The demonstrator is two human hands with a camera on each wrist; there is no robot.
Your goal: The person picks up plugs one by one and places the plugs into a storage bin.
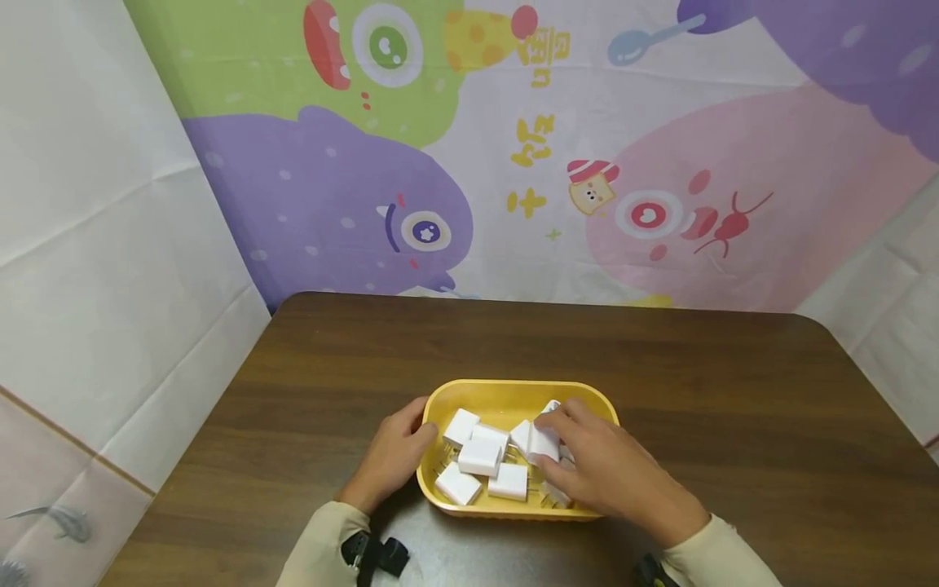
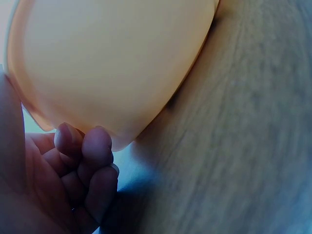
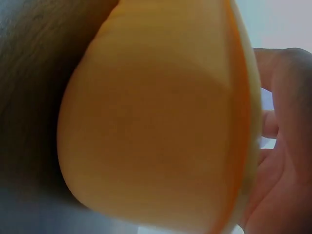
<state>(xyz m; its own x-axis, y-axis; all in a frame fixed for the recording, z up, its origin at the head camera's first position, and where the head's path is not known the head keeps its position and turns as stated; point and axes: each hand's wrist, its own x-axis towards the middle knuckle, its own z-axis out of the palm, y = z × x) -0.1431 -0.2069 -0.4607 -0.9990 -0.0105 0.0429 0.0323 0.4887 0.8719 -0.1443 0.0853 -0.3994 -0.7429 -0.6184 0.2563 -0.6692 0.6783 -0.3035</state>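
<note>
A yellow plastic basket (image 1: 506, 515) holds several white charger plugs (image 1: 480, 456), some with metal prongs showing. At its left end my left hand (image 1: 392, 452) grips the rim, thumb over the edge. The left wrist view shows the curled fingers (image 2: 97, 146) against the outside wall. My right hand (image 1: 612, 473) reaches over the right side and pinches a white charger plug (image 1: 544, 444) between thumb and fingers, inside the basket. In the right wrist view the basket wall (image 3: 151, 122) hides most of that hand and the plug.
The basket stands on a dark brown wooden table (image 1: 352, 350), near its front. Behind the table hangs a cloth (image 1: 528, 244) with cartoon figures. White sheets (image 1: 110, 244) close off the left and right sides.
</note>
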